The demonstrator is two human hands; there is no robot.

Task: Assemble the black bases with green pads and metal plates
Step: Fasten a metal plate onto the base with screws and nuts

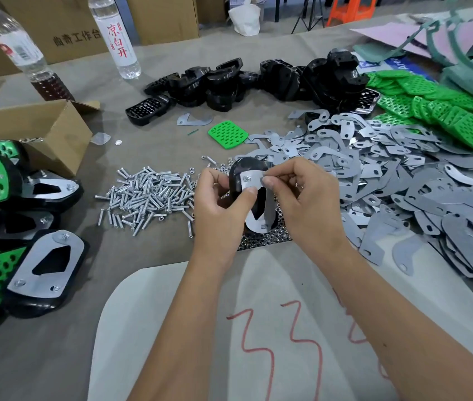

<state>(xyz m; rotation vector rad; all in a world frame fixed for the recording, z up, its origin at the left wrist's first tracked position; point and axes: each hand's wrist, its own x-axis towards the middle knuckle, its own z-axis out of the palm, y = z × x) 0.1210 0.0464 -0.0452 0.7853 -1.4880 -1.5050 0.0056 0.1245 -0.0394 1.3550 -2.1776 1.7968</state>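
A black base (242, 169) stands on edge at the table's middle, with a metal plate (254, 183) laid against its face. My left hand (220, 204) grips the base, thumb pressed on the plate's lower edge. My right hand (301, 195) pinches the plate's upper corner beside a screw (247, 178) seated in it. Loose screws (148, 195) lie in a heap just left of my hands. A single green pad (228, 136) lies flat behind them.
Finished bases (26, 256) with green pads and plates are stacked at the left by a cardboard box (41, 131). Black bases (258, 79) pile at the back, metal plates (403, 183) spread right, green pads (438, 111) far right. Two bottles (116, 36) stand behind. Nuts (270, 238) lie beneath my hands.
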